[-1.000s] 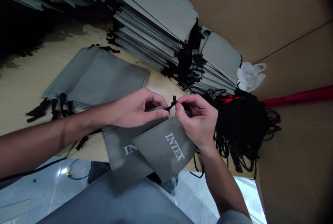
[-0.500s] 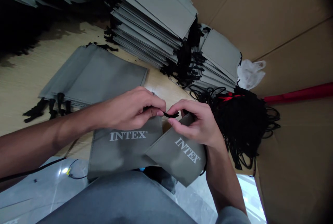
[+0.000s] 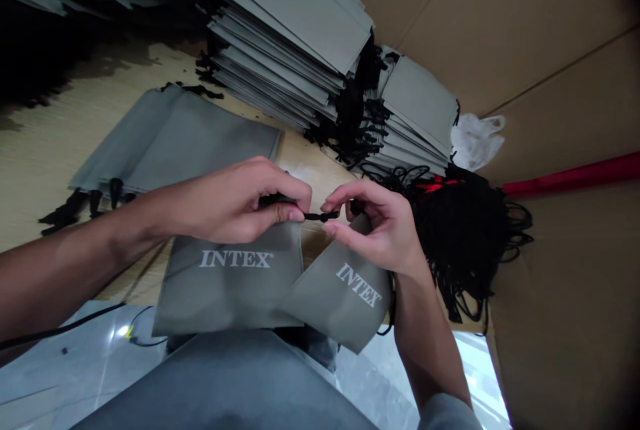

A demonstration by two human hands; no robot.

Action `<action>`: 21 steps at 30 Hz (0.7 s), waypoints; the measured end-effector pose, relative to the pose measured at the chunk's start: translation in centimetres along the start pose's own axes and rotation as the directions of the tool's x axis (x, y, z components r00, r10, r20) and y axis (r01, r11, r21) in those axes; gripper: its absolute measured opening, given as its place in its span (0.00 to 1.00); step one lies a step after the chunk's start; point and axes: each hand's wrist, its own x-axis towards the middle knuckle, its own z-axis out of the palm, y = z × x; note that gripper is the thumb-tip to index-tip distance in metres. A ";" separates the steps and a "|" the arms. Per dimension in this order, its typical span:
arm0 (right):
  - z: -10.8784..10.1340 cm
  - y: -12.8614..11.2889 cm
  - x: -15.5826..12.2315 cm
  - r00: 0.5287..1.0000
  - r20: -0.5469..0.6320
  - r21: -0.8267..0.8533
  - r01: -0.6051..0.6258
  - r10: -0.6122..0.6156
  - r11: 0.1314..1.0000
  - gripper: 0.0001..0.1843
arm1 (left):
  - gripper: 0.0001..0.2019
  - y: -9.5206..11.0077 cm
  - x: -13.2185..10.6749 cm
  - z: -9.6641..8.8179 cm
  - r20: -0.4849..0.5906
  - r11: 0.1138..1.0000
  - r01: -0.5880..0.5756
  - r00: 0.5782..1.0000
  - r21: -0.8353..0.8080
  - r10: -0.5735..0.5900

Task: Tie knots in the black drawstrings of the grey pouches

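A grey fabric pouch (image 3: pixel 235 283) printed INTEX hangs over the table's near edge, folded so its right half (image 3: pixel 345 297) angles down. My left hand (image 3: pixel 240 200) pinches a black drawstring (image 3: pixel 316 216) at the pouch's top edge between thumb and forefinger. My right hand (image 3: pixel 380 227) grips the pouch's top corner, its thumb and forefinger closed near the cord's free end. The cord runs level between the two hands.
A flat pile of grey pouches (image 3: pixel 175 140) lies at the left on the wooden table (image 3: pixel 45 137). Taller pouch stacks (image 3: pixel 290 37) (image 3: pixel 415 117) stand behind. A bundle of black cords (image 3: pixel 465 237) sits right, by cardboard walls (image 3: pixel 550 50) and a red tube (image 3: pixel 575 177).
The pouch has been turned and spread flatter, its left INTEX print now level. The cord end went from pointing up to lying level between my hands, which have drifted slightly left.
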 end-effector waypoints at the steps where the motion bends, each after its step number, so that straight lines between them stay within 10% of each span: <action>1: -0.1 0.0 0.0 1.000 0.004 0.007 -0.022 0.022 1.000 0.17 | 0.07 0.0 0.0 0.0 -0.017 1.000 0.006 1.000 0.018 -0.006; 21: 1.7 -0.4 -0.2 0.987 -0.136 -0.004 -0.087 0.086 0.996 0.14 | 0.09 0.0 0.4 2.0 -0.340 0.997 0.035 0.940 0.068 -0.010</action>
